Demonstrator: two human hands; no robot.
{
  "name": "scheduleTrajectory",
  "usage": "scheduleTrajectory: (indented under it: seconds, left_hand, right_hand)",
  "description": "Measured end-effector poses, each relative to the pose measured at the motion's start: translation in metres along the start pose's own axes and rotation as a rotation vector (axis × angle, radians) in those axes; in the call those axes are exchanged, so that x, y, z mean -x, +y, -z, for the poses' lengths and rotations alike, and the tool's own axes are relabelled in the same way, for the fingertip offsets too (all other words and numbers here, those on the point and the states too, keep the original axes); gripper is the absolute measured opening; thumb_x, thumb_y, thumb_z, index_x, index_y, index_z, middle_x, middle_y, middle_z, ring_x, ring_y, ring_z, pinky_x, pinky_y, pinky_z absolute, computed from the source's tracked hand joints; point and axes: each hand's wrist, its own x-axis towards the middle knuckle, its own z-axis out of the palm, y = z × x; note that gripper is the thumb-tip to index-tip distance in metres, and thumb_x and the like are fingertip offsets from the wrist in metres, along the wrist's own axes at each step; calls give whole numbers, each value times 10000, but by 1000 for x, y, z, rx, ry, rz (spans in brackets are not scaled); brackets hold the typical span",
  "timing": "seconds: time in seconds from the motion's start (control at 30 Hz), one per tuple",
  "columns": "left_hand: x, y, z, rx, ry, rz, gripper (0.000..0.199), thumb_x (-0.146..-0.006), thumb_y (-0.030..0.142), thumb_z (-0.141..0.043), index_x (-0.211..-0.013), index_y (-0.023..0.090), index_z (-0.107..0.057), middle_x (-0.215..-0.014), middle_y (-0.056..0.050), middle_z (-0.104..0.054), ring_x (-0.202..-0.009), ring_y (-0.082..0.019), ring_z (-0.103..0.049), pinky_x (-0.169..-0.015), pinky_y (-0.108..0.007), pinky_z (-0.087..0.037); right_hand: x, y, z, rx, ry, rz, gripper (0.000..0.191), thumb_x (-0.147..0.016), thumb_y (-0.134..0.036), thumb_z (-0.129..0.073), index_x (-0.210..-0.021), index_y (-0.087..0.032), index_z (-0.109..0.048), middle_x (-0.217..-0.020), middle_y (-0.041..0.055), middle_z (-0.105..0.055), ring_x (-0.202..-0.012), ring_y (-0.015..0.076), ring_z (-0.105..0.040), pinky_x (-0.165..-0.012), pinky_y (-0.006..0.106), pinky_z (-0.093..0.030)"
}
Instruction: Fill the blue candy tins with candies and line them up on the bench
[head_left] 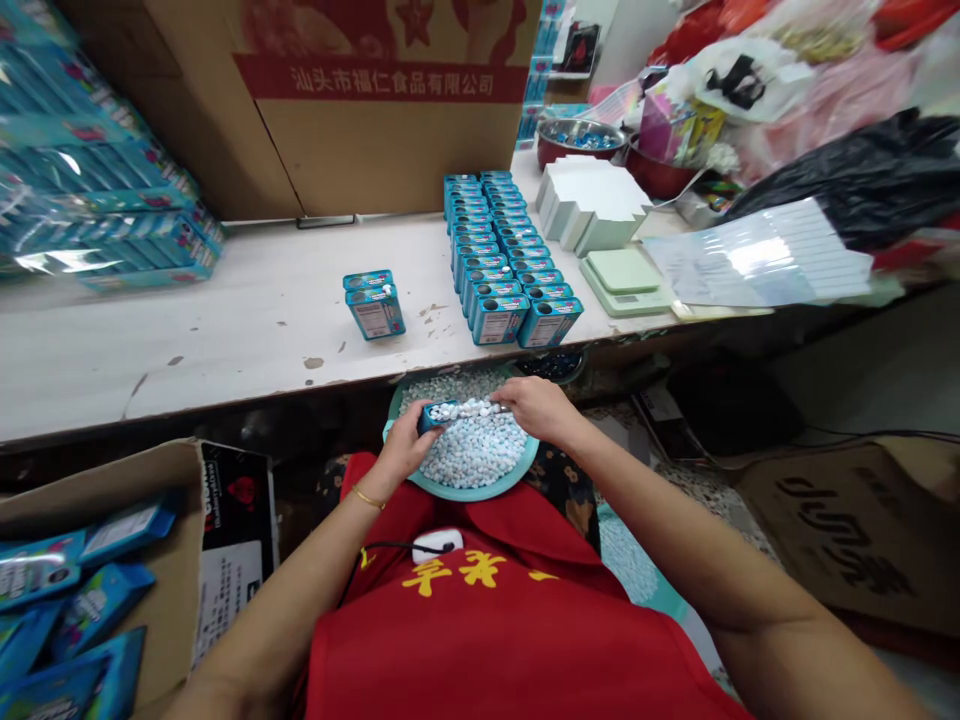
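My left hand (405, 445) is closed around a small blue tin (430, 416), held over the left side of a turquoise basin (480, 491) in my lap. White candies (472, 450) fill the basin. From the right, my right hand (534, 406) pinches a scoop, mostly hidden under a heap of white candies, whose far end meets the tin's opening. On the white table (292, 320), two blue tins (375, 305) stand together, and two long rows of blue tins (499, 318) stand to their right.
White cards (589, 200), a pale green scale (626, 280) and plastic sheets (757, 250) lie at the right. A large carton (390, 150) stands behind. At lower left, an open box (169, 590) holds blue packets. Metal bowls (577, 140) sit at the back right.
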Motion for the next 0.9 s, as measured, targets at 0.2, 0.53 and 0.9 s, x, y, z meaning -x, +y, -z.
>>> scheduleTrajectory:
  seconds: [0.2, 0.53, 0.9]
  left_hand:
    - [-1, 3, -3, -30, -14, -58, 354, -740, 250, -539, -1081, 174, -485, -983, -48, -577, -889, -168, -538, -809, -292, -416]
    - [4, -23, 16, 428, 143, 201, 445, -653, 344, -657, -1039, 177, -513, -937, -38, -592, -871, -177, -558, -819, -321, -434]
    - [-8, -28, -24, 989, 95, 549, 471, -558, 322, -745, -946, 189, -514, -851, 2, -605, -753, -132, -591, -738, -296, -475]
  right_hand:
    - [0, -36, 31, 236, -125, 15, 324, -758, -113, -411, -932, -204, -668, -976, 97, -655, -906, 215, -599, -730, 284, -437]
    - [29, 26, -13, 137, -38, -176, 321, -812, -116, -390, -974, -255, -629, -973, 63, -627, -892, 191, -585, -718, 263, -403]
    - [-11, 5, -160, -233, 106, -299, 388, -798, -65, -370, -1061, -228, -604, -1083, 41, -619, -1007, 175, -540, -826, 261, -397]
